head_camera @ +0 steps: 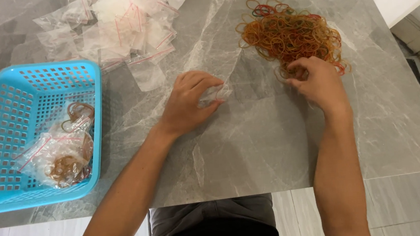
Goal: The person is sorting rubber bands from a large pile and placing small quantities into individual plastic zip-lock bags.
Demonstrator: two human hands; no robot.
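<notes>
Meanwhile, the left hand pinched a small clear plastic zip bag flat on the grey marble-patterned table, while the right hand curled its fingers into the near edge of a tangled pile of orange, red and green rubber bands.

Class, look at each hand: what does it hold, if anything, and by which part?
The left hand pinches a small clear bag at its edge. The right hand fingers the rubber band pile; its grasp cannot be told.

We see a grey marble-patterned stone surface with white veins, above a pale tiled floor, in soft light.
</notes>
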